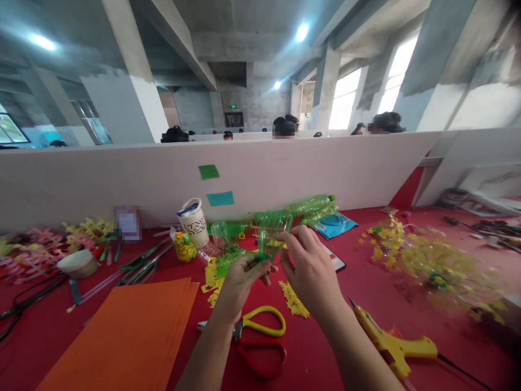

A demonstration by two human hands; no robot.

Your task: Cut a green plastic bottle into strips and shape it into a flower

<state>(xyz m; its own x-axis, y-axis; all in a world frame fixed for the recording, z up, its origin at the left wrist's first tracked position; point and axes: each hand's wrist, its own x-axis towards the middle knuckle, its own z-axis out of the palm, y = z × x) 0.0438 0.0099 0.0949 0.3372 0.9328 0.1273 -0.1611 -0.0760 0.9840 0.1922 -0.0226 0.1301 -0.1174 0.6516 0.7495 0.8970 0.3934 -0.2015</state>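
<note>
A craft workshop is suggested, housed in a large, raw concrete hall; heavy beams [228, 46] and part-painted pillars [126, 87] are lit by ceiling lights [302, 32] and tall windows [345, 100]; the room is divided by a low white partition [277, 174], above which other people's heads [175, 134] are seen; on the red-covered desk [309, 355], handicraft supplies are spread: scissors [244, 326], a yellow glue gun [401, 347], orange sheets [122, 331], green plastic bottles [312, 205] and small yellow stars [293, 300].

On my remote screen, a round white ceiling lamp [302, 32] flares and tall rectangular windows [345, 99] burn out. Grey-and-white concrete pillars [127, 76] stretch toward the edges (the upper right corner falls dark). Yellow star-covered sprays [431, 258] look soft; I can't quite resolve the glossy green plastic strips [275, 224].
</note>
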